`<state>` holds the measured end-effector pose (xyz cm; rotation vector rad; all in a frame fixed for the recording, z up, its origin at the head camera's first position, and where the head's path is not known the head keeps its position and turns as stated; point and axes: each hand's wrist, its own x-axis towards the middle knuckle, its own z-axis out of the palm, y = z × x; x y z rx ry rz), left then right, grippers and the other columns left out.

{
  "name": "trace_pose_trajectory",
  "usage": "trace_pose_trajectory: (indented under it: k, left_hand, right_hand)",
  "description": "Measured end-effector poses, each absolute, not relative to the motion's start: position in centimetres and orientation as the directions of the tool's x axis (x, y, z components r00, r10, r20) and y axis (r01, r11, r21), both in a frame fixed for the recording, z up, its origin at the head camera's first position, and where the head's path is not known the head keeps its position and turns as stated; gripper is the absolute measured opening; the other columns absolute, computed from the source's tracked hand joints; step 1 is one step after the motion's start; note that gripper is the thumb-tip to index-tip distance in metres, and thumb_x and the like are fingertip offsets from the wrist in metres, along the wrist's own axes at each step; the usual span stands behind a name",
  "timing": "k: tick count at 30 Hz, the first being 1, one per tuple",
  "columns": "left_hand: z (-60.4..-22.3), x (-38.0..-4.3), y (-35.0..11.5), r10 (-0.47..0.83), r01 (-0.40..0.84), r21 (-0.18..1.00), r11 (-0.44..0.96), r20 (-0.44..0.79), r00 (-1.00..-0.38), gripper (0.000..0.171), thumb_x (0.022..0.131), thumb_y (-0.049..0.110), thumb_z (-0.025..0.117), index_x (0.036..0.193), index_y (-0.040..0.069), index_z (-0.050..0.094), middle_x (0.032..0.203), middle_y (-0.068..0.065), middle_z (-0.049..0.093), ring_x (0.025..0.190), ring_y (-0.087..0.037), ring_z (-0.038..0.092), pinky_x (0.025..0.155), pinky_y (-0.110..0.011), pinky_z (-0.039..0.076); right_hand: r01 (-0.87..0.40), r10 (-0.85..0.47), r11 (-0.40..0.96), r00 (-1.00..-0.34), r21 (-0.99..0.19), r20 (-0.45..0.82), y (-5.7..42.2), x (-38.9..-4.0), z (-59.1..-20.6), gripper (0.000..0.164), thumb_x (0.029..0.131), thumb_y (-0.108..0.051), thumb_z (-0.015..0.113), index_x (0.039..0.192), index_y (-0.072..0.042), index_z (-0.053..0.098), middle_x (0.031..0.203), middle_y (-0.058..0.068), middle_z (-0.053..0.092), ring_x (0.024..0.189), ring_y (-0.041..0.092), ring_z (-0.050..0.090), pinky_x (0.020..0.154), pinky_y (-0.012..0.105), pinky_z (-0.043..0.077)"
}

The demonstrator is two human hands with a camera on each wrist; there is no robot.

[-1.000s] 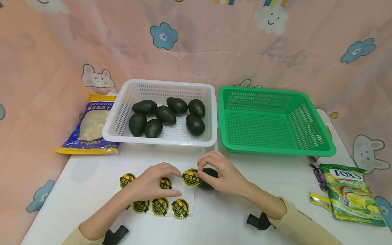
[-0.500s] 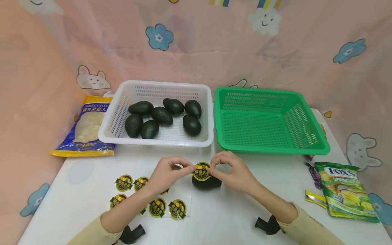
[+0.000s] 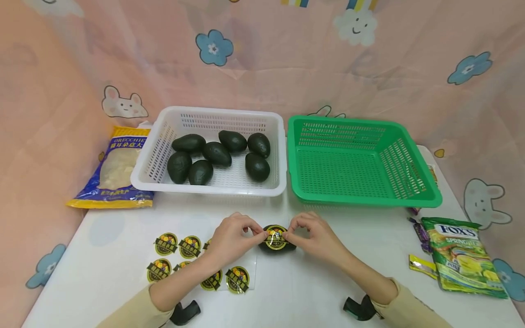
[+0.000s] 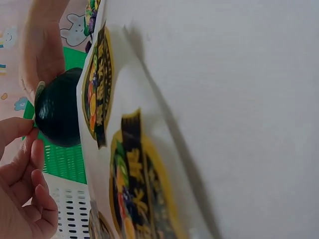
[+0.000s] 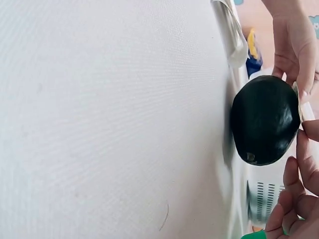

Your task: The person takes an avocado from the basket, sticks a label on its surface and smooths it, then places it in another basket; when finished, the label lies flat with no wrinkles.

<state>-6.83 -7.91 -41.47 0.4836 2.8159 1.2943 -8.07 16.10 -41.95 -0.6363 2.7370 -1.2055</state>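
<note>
A dark green avocado (image 3: 268,249) lies on the white table in front of the baskets. On its top sits a round black-and-gold sticker (image 3: 275,238), pinched at both ends. My left hand (image 3: 235,237) holds the sticker's left end between thumb and index finger; my right hand (image 3: 313,234) does the same at the right end. In the left wrist view the sticker's edge curves along the side of the avocado (image 4: 60,109). The right wrist view shows the avocado (image 5: 264,119) with both hands' fingertips at the sticker. Beneath my left forearm lies a sheet of several stickers (image 3: 237,279).
A white basket (image 3: 213,189) holding several avocados stands at the back, beside a green basket (image 3: 361,200). An orecchiette bag (image 3: 116,168) is at left. A Fox's candy bag (image 3: 463,257), a yellow packet (image 3: 423,266) and purple wrapped sweets (image 3: 421,234) lie at right.
My left hand has come in from the left and taken the sticker's free end. Both hands have then lowered the sticker onto the avocado's top.
</note>
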Motion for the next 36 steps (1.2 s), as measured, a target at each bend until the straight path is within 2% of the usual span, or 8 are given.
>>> trace_pose_trajectory:
  k: [6, 11, 14, 18, 25, 31, 36]
  left_hand:
    - [-41.5, -7.0, -8.0, 0.318, 0.370, 0.687, 0.626, 0.209, -0.925, 0.015, 0.081, 0.026, 0.080, 0.076, 0.027, 0.066, 0.076, 0.016, 0.058, 0.080, -0.012, 0.054, 0.067, -0.024, 0.044]
    - [-41.7, -7.2, -7.9, 0.436, 0.564, 0.595, 0.572, 0.362, -0.824, 0.010, 0.083, 0.020, 0.079, 0.090, 0.023, 0.073, 0.089, 0.006, 0.058, 0.085, -0.010, 0.047, 0.067, -0.023, 0.043]
    - [-41.7, -7.2, -7.8, 0.490, 0.629, 0.533, 0.566, 0.395, -0.777, 0.014, 0.083, 0.027, 0.079, 0.097, 0.024, 0.078, 0.094, 0.007, 0.055, 0.085, -0.009, 0.043, 0.066, -0.022, 0.041]
    - [-41.7, -7.4, -7.9, 0.509, 0.624, 0.525, 0.579, 0.366, -0.779, 0.027, 0.080, 0.037, 0.081, 0.104, 0.025, 0.078, 0.097, 0.008, 0.054, 0.086, -0.010, 0.041, 0.067, -0.023, 0.039]
    - [-42.4, -7.6, -8.3, 0.493, 0.553, 0.609, 0.568, 0.287, -0.822, 0.036, 0.078, 0.040, 0.081, 0.111, 0.026, 0.076, 0.100, 0.008, 0.054, 0.094, -0.013, 0.043, 0.073, -0.027, 0.042]
    - [-42.8, -7.8, -8.8, 0.503, 0.504, 0.685, 0.525, 0.228, -0.834, 0.041, 0.079, 0.037, 0.081, 0.117, 0.023, 0.073, 0.119, -0.003, 0.059, 0.107, -0.026, 0.046, 0.083, -0.037, 0.044]
    - [-42.8, -7.7, -9.0, 0.531, 0.495, 0.703, 0.511, 0.195, -0.825, 0.045, 0.081, 0.036, 0.079, 0.123, 0.020, 0.070, 0.131, -0.006, 0.058, 0.116, -0.023, 0.043, 0.090, -0.041, 0.044]
  right_hand:
    - [-0.365, -0.400, 0.590, -0.907, -0.720, 0.132, 15.9, -8.3, -42.3, 0.026, 0.078, -0.025, 0.083, 0.074, -0.026, 0.057, 0.085, -0.010, 0.058, 0.083, 0.020, 0.055, 0.072, 0.032, 0.046]
    - [-0.488, -0.474, 0.473, -0.843, -0.733, 0.254, 15.8, -8.4, -42.6, 0.018, 0.079, -0.013, 0.081, 0.087, -0.023, 0.068, 0.086, -0.003, 0.060, 0.082, 0.019, 0.054, 0.068, 0.035, 0.046]
    - [-0.550, -0.501, 0.439, -0.806, -0.711, 0.315, 15.8, -8.4, -42.7, 0.020, 0.080, -0.011, 0.081, 0.091, -0.023, 0.071, 0.089, -0.004, 0.060, 0.085, 0.015, 0.053, 0.069, 0.036, 0.046]
    - [-0.544, -0.504, 0.443, -0.808, -0.713, 0.303, 15.8, -8.5, -42.7, 0.022, 0.079, -0.014, 0.082, 0.095, -0.023, 0.071, 0.089, -0.001, 0.060, 0.086, 0.019, 0.053, 0.069, 0.036, 0.045]
    - [-0.471, -0.505, 0.445, -0.834, -0.762, 0.220, 15.9, -8.9, -43.0, 0.025, 0.079, -0.019, 0.083, 0.100, -0.023, 0.070, 0.092, 0.002, 0.061, 0.084, 0.024, 0.055, 0.072, 0.035, 0.048]
    - [-0.457, -0.526, 0.407, -0.825, -0.791, 0.206, 15.7, -9.1, -43.1, 0.023, 0.082, -0.019, 0.081, 0.102, -0.021, 0.070, 0.093, -0.002, 0.061, 0.086, 0.023, 0.055, 0.073, 0.033, 0.048]
    - [-0.398, -0.514, 0.415, -0.845, -0.818, 0.150, 15.8, -9.2, -43.1, 0.024, 0.081, -0.022, 0.082, 0.101, -0.021, 0.068, 0.092, -0.004, 0.061, 0.086, 0.022, 0.055, 0.075, 0.033, 0.047]
